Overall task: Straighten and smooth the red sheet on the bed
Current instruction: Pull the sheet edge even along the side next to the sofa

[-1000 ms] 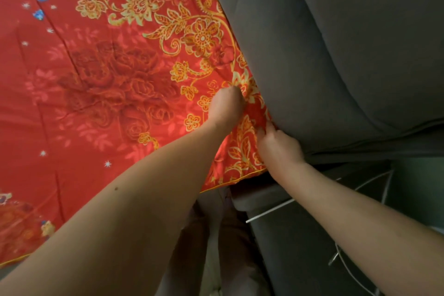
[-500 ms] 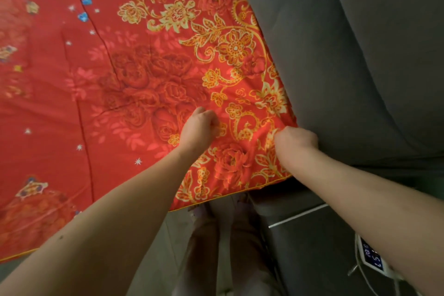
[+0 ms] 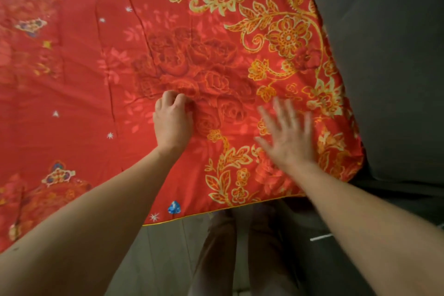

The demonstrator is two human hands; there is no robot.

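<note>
The red sheet [image 3: 168, 38], printed with gold flowers and dark roses, covers the bed across most of the view. Its near hem, piped in yellow, runs along the bed's front edge. My left hand [image 3: 171, 120] rests on the sheet near the rose pattern with its fingers curled and the fingertips pressing into the cloth, where small wrinkles gather. My right hand [image 3: 287, 134] lies flat on the sheet to the right, fingers spread and blurred by motion. Long creases run down the sheet at the left.
A grey upholstered headboard [image 3: 389, 55] borders the sheet on the right. Below the hem I see grey floor [image 3: 153, 259] and my own legs [image 3: 230, 255]. The sheet's corner [image 3: 353, 166] hangs rounded by the headboard.
My right hand let go of the sheet's corner and opened flat on the cloth. My left hand slid left, away from the corner. The view shifted left over the bed.
</note>
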